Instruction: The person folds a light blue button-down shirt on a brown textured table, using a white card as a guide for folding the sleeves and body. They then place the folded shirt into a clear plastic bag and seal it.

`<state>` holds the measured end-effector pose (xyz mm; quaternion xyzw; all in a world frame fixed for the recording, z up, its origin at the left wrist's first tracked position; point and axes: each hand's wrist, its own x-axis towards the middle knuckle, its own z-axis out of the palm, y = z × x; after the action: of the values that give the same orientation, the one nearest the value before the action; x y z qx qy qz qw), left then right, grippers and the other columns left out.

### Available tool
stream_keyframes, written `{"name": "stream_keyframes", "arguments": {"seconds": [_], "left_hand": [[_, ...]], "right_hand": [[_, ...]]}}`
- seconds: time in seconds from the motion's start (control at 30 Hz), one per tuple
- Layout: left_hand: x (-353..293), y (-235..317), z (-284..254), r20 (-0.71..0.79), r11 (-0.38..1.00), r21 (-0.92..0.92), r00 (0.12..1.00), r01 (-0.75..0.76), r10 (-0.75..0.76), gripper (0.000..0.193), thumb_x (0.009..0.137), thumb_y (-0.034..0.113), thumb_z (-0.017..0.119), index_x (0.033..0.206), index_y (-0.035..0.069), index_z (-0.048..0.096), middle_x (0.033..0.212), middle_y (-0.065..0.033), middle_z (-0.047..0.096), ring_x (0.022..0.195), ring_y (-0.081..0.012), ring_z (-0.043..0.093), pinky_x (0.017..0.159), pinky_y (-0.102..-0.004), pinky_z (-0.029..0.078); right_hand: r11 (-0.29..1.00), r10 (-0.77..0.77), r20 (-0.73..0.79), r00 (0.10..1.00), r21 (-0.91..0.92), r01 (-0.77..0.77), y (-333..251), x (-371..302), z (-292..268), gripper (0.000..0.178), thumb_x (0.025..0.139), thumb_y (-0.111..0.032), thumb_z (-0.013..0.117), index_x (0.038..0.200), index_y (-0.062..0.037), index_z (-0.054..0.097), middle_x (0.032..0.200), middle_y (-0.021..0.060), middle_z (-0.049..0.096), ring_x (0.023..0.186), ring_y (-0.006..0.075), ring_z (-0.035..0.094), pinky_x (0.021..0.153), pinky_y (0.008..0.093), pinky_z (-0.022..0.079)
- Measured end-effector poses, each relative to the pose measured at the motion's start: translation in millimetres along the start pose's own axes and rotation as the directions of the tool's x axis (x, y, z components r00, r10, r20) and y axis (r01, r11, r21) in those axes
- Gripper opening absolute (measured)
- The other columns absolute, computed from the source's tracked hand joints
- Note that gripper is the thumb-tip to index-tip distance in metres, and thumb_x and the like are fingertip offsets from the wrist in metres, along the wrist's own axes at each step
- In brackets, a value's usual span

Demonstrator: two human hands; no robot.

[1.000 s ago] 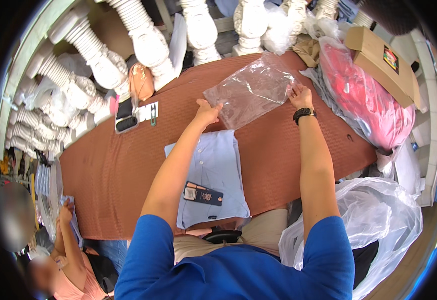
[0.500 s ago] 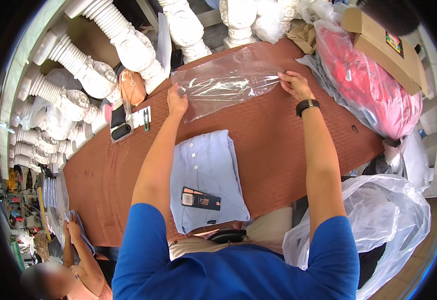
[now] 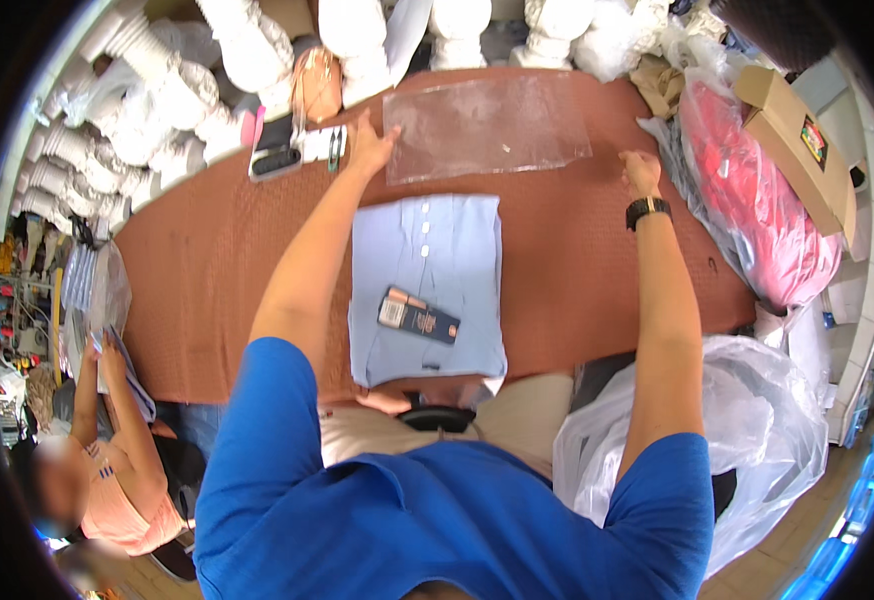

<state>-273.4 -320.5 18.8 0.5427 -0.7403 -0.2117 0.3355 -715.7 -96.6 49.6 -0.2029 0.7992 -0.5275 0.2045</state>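
Note:
A clear plastic bag (image 3: 492,125) lies flat on the brown-covered table. My left hand (image 3: 370,147) is at its left edge, with fingers apart and nothing in them. To the right of the bag, and apart from it, is my right hand (image 3: 641,173); its fingers are curled in and nothing shows in them. Between my arms lies a folded light-blue buttoned shirt (image 3: 427,265). A dark hang tag (image 3: 420,316) rests on the shirt's front. Small green thread snips (image 3: 335,148) and a black spool (image 3: 276,160) sit left of my left hand.
White ornate pillars (image 3: 352,40) line the far side. A pink-red bundle in plastic (image 3: 737,190) and a cardboard box (image 3: 795,150) stand at the right. A large translucent bag (image 3: 757,420) is beside my right arm. Another person (image 3: 132,470) handles fabric at lower left.
Both hands have let go of the plastic bag, which now lies flatter on the table. My right hand has moved right, away from it. The head view has shifted.

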Motion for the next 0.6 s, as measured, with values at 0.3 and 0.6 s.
{"name": "stream_keyframes", "arguments": {"seconds": [0.3,0.6], "left_hand": [[-236.1,8.5,-147.4,0.271,0.981,-0.189,0.958,-0.044,0.095,0.048,0.089,0.018,0.074,0.130,0.000,0.056,0.126,-0.0200,0.055,0.107,-0.0304,0.061,0.090,-0.0384,0.052],[-363.6,5.1,-174.9,0.390,0.939,-0.239,0.910,0.249,-0.142,0.073,0.084,0.018,0.078,0.145,0.005,0.040,0.114,-0.0229,0.062,0.098,-0.0329,0.064,0.086,-0.0404,0.051]], "right_hand": [[0.812,0.207,0.904,0.374,-0.372,0.449,-42.3,-232.9,34.9,0.033,0.087,-0.028,0.077,0.093,0.0034,0.070,0.083,0.0116,0.069,0.067,0.0143,0.066,0.058,0.0287,0.056],[0.756,0.364,0.834,0.414,-0.524,0.392,0.0,-329.2,38.4,0.045,0.089,-0.032,0.074,0.102,0.0098,0.064,0.088,0.0151,0.070,0.065,0.0199,0.068,0.053,0.0307,0.059]]}}
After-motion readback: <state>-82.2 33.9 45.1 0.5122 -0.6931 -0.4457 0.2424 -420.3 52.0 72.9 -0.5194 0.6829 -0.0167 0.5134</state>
